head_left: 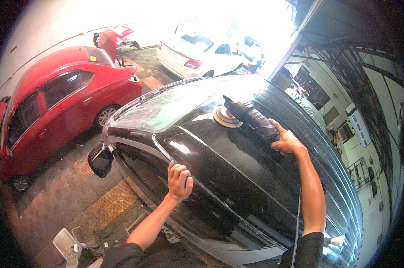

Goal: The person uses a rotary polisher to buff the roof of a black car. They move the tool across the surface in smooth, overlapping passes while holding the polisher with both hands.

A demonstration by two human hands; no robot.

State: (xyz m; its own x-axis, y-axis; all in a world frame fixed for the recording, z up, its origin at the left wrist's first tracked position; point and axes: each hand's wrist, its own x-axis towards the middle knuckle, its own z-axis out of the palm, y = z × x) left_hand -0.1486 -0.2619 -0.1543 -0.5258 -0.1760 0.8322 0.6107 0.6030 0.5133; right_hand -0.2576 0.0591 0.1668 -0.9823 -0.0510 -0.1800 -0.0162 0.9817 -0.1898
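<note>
The right hand point(287, 143) is wrapping closed around the rear handle of a black polisher point(249, 117), arm stretched far out across the roof of the black car point(228, 165). The machine's round yellow pad point(225, 118) is lying flat on the paint near the top of the windscreen. The left hand point(179, 181) is curling its fingers over the roof edge above the door, bracing, with nothing else in it.

With one hand steering at full reach, the pad could be tipping onto its edge and burning or swirling the glossy paint, or skating off onto the glass. The grey power cord point(297, 223) is trailing down past the right forearm and lying over the roof; it looks likely to drag across the finish or snag on the sleeve. The lean itself looks risky, since the bracing fingers are resting on slick paint and could slip.

A red car point(63, 102) and a white car point(197, 51) are standing well apart behind.
</note>
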